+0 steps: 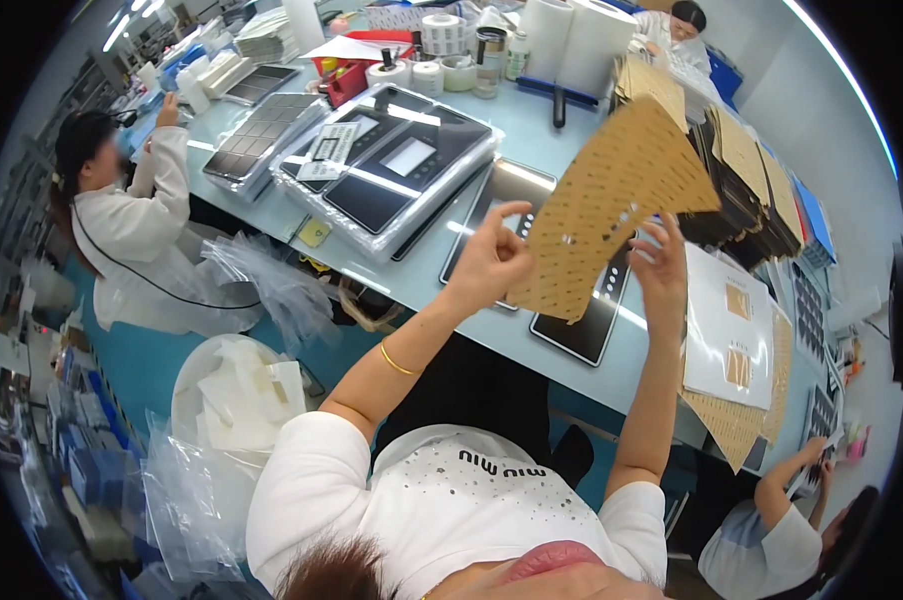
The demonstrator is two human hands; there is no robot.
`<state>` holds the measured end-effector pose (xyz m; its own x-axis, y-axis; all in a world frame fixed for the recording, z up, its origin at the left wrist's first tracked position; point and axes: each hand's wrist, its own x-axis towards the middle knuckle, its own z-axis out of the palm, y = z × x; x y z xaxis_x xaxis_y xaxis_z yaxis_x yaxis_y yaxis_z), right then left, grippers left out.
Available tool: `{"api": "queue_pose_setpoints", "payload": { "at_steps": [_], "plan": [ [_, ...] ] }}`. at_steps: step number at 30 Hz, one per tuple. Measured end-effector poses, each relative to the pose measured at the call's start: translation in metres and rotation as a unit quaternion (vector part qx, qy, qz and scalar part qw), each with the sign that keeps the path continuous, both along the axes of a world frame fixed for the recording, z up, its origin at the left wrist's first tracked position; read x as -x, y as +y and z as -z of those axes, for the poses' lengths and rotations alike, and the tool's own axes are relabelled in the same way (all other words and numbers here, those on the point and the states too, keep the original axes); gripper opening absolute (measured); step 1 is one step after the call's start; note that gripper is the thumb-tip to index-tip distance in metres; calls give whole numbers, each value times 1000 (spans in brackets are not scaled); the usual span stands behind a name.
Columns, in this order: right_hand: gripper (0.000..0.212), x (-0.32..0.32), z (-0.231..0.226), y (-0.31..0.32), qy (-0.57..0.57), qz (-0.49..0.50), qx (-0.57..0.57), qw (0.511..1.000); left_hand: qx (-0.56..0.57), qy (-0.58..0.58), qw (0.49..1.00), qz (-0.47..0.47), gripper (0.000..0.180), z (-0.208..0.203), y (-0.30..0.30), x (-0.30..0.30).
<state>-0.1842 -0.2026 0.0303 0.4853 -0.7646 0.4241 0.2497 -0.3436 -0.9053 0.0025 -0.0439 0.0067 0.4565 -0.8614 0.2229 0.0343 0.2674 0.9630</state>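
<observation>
A curved sheet of brown backing paper [611, 185], printed all over and with small holes, hangs in the air over the table. My left hand [489, 262] pinches its left edge between thumb and fingers. At the sheet's lower right edge, my right hand [661, 265] has its fingers curled in and closed on the paper. Beneath the sheet lies a black glossy panel [569, 337] with a row of small holes, partly covered. Another dark panel [516, 185] rests farther back, its lower part hidden by my left hand and the paper.
Film-wrapped black panels [381, 165] are stacked left of my hands. Brown and black sheet stacks [746, 185] stand at right, near a white sheet [721, 325]. Tape rolls [441, 35] and a black-handled tool [559, 105] lie behind. A waste bin [186, 385] stands lower left; co-workers [136, 215] sit around.
</observation>
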Motion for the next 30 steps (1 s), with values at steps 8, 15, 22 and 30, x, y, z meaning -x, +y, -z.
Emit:
{"api": "queue_pose_setpoints", "payload": {
  "at_steps": [8, 15, 22, 30],
  "plan": [
    [83, -7, 29, 0, 76, -50, -56, 994, -53, 206, 977, 27, 66, 7, -4, -8],
    [78, 2, 32, -3, 1, 107, -2, 994, -86, -305, 917, -242, 43, -4, 6, -105],
    [81, 14, 60, -21, -64, 121, -85, 987, -566, -410, 605, -381, 88, -24, 36, -276],
    [81, 22, 65, -21, -92, 110, -96, 985, -507, -361, 700, -350, 85, -1, 40, -357]
  ]
}}
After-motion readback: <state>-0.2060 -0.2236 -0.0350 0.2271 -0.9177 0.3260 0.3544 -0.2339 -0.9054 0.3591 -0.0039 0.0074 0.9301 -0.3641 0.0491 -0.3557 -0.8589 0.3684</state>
